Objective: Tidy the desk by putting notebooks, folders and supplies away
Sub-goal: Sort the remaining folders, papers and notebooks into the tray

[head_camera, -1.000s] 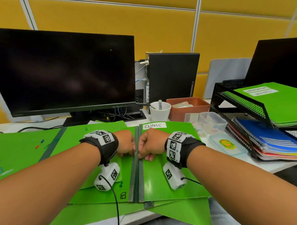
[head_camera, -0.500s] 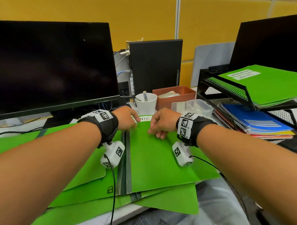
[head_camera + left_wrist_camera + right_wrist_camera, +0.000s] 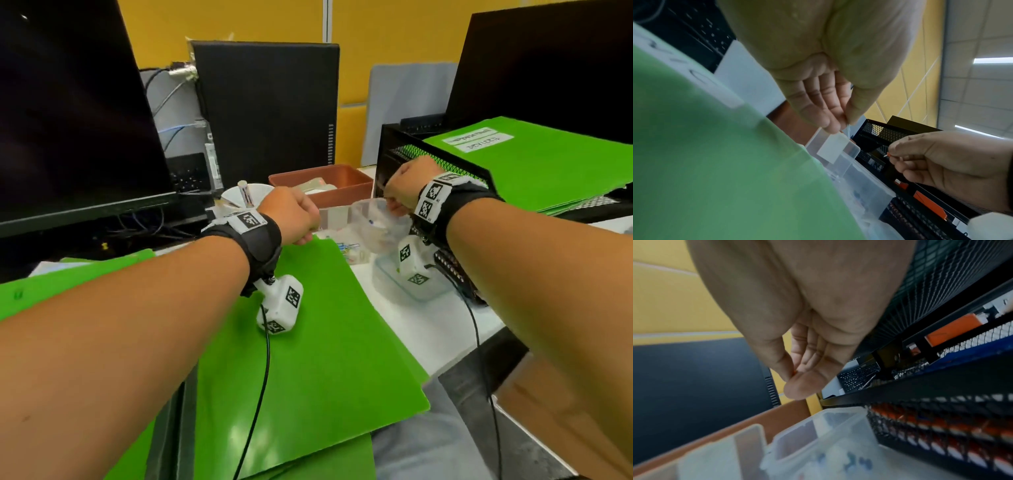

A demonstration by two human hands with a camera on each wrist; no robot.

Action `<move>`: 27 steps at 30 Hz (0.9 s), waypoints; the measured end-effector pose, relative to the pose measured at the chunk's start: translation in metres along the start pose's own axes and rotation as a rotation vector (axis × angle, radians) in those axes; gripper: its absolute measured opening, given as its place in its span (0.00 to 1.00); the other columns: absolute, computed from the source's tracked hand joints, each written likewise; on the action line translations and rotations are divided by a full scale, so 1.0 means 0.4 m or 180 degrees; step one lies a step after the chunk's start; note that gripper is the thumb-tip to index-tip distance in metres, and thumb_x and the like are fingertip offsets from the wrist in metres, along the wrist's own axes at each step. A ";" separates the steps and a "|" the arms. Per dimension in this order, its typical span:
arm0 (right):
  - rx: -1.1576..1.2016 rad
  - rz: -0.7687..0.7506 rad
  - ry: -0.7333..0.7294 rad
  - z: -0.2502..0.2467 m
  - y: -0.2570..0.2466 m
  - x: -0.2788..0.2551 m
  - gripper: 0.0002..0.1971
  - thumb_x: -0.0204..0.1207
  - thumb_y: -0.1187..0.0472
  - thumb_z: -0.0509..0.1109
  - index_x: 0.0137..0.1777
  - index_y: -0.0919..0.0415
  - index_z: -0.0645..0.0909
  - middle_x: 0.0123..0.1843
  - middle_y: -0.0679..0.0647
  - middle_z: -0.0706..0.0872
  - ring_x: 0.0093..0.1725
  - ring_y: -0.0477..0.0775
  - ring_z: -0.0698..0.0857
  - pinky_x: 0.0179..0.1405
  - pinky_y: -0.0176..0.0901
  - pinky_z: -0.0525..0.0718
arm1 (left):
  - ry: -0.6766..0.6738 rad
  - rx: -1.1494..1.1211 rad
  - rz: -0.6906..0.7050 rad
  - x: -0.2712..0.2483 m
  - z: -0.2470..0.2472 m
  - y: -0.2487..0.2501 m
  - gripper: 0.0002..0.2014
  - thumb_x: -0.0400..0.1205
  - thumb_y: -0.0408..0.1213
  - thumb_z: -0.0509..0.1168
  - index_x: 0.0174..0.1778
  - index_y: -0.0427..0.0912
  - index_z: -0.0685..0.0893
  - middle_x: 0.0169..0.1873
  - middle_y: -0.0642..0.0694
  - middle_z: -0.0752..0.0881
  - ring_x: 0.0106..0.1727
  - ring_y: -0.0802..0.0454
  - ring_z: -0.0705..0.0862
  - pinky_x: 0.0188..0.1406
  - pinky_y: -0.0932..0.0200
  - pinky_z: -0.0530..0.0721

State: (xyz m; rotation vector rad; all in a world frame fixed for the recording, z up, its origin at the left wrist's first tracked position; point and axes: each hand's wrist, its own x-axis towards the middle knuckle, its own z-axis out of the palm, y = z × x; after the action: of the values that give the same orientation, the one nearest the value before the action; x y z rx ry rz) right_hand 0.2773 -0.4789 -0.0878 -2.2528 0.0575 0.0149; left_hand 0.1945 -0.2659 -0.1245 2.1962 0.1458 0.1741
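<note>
A green folder [image 3: 308, 342] labelled CLINIC lies closed on the desk on top of other green folders. Behind its far right corner stands a clear plastic box [image 3: 373, 219] holding small coloured supplies. My left hand [image 3: 294, 216] hovers over the folder's far edge beside the box; in the left wrist view its thumb and fingertips [image 3: 838, 125] pinch a small thin pale thing, too small to name. My right hand [image 3: 400, 185] is above the box [image 3: 849, 162] and pinches a small red pin [image 3: 887, 155] between thumb and forefinger.
A black mesh rack [image 3: 407, 154] stands right of the box, with a green folder [image 3: 534, 164] on top and spiral notebooks [image 3: 941, 426] below. The box's lid [image 3: 424, 291], a brown tray [image 3: 342, 178], a white cup [image 3: 253, 192], a monitor [image 3: 68, 120] and a computer tower [image 3: 267, 109] are around.
Both hands left the folder's spine and moved forward and right to the clear box. My view has swung right toward the rack.
</note>
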 end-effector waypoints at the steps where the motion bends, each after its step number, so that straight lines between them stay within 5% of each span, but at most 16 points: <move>1: -0.0188 0.0009 0.0005 -0.001 0.012 0.018 0.08 0.83 0.67 0.68 0.47 0.71 0.87 0.29 0.60 0.91 0.25 0.57 0.91 0.44 0.56 0.94 | -0.0015 -0.0039 -0.0008 0.010 0.012 0.002 0.08 0.79 0.28 0.72 0.35 0.43 0.87 0.31 0.40 0.91 0.28 0.51 0.89 0.26 0.61 0.85; 6: -0.0737 -0.0402 0.0098 0.028 0.040 0.051 0.05 0.80 0.66 0.71 0.54 0.61 0.85 0.45 0.60 0.89 0.36 0.55 0.91 0.21 0.36 0.85 | -0.0162 -0.0120 -0.0148 0.054 0.057 0.009 0.08 0.80 0.27 0.71 0.36 0.42 0.89 0.36 0.45 0.93 0.31 0.51 0.90 0.24 0.61 0.86; 11: -0.0943 -0.0399 0.0038 0.072 0.054 0.069 0.14 0.73 0.59 0.73 0.57 0.61 0.88 0.51 0.62 0.92 0.47 0.64 0.93 0.48 0.59 0.93 | -0.0269 -0.0160 -0.0457 0.093 0.091 0.023 0.06 0.82 0.31 0.72 0.40 0.44 0.88 0.44 0.42 0.94 0.33 0.47 0.90 0.24 0.62 0.84; 18: -0.1310 -0.0556 0.0062 0.097 0.003 0.037 0.08 0.77 0.59 0.74 0.50 0.64 0.89 0.45 0.62 0.92 0.46 0.65 0.93 0.49 0.60 0.94 | -0.0500 0.0112 -0.0414 0.096 0.065 0.018 0.05 0.80 0.30 0.74 0.49 0.42 0.91 0.46 0.39 0.94 0.31 0.48 0.90 0.22 0.63 0.83; 21: -0.1289 -0.0742 -0.0013 0.116 -0.034 0.006 0.09 0.79 0.59 0.72 0.51 0.64 0.89 0.47 0.63 0.92 0.46 0.65 0.93 0.50 0.57 0.93 | -0.0507 0.0213 -0.0251 0.075 0.010 0.005 0.04 0.78 0.30 0.74 0.45 0.41 0.93 0.42 0.35 0.93 0.32 0.46 0.89 0.23 0.62 0.83; 25: -0.0940 -0.1100 -0.0456 0.148 -0.090 -0.061 0.09 0.78 0.54 0.77 0.39 0.58 0.89 0.32 0.58 0.90 0.25 0.53 0.85 0.27 0.43 0.84 | -0.0641 0.0428 -0.0094 0.026 -0.085 -0.023 0.05 0.78 0.30 0.74 0.47 0.39 0.94 0.42 0.43 0.94 0.30 0.50 0.89 0.26 0.60 0.84; 27: -0.0800 -0.1257 -0.0689 0.166 -0.114 -0.104 0.11 0.77 0.52 0.79 0.35 0.56 0.88 0.26 0.56 0.86 0.20 0.51 0.79 0.23 0.40 0.79 | -0.0659 0.0532 -0.0115 0.000 -0.144 -0.047 0.05 0.77 0.30 0.74 0.45 0.41 0.94 0.42 0.46 0.94 0.29 0.53 0.89 0.24 0.62 0.84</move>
State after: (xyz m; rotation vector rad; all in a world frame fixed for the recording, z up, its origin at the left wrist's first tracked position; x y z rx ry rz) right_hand 0.2385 -0.3970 -0.0932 -2.4605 -0.5309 0.0568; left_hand 0.1834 -0.2094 -0.1060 2.3602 0.0863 -0.0892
